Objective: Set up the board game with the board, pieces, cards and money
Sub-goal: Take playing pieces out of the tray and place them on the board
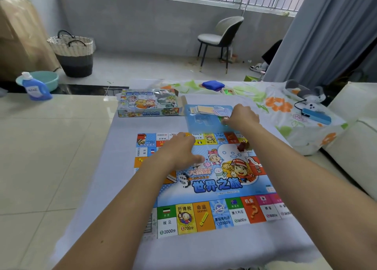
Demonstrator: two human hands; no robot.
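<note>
The colourful game board [204, 184] lies flat on a pale cloth [122, 188] spread on the floor. My left hand [181, 149] rests palm down on the board's far left part, fingers spread. My right hand [242, 114] reaches over the blue plastic tray [202, 123] behind the board, and its fingertips pinch small green pieces [223, 120] in the tray. A stack of cards and paper money [206, 109] lies in the tray's far part. Small dark red pieces [242, 146] sit on the board near its far right corner. The game box [149, 104] lies open behind the board at left.
A flowered cloth [285, 106] at the right holds a blue folded cloth [213, 85], a blue device [315, 114] and a plush toy [304, 91]. A detergent bottle [36, 88], basin [48, 79], woven basket [72, 53] and chair [221, 39] stand farther back.
</note>
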